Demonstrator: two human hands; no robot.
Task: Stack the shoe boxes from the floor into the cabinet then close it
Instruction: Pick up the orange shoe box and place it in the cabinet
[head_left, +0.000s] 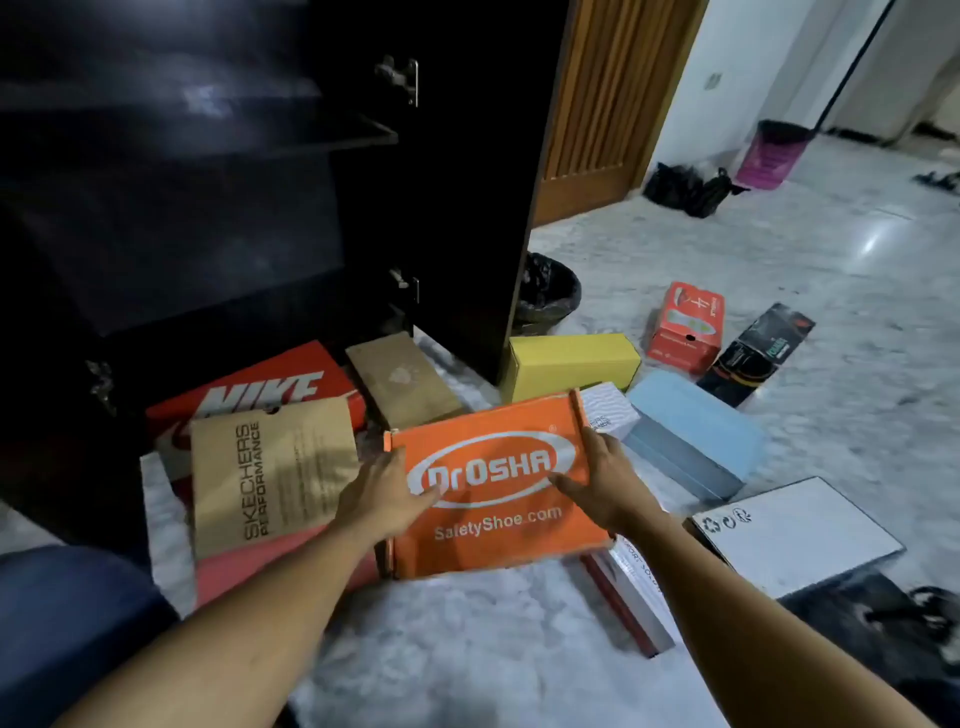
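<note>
Orange shoe box (493, 486), flat cardboard rectangle, left hand (379, 493) and right hand (610, 483), fingers clasping its side edges

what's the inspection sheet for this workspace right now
surface: pale marbled floor, boxes scattered on it
job's things: orange box in hand; Nike box, yellow box, blue box on floor; cabinet open
clutter: black bags, lined bin
hands: left hand and right hand hold the orange box by its sides
cables: nothing seen
surroundings: wooden door, pink basket
</note>
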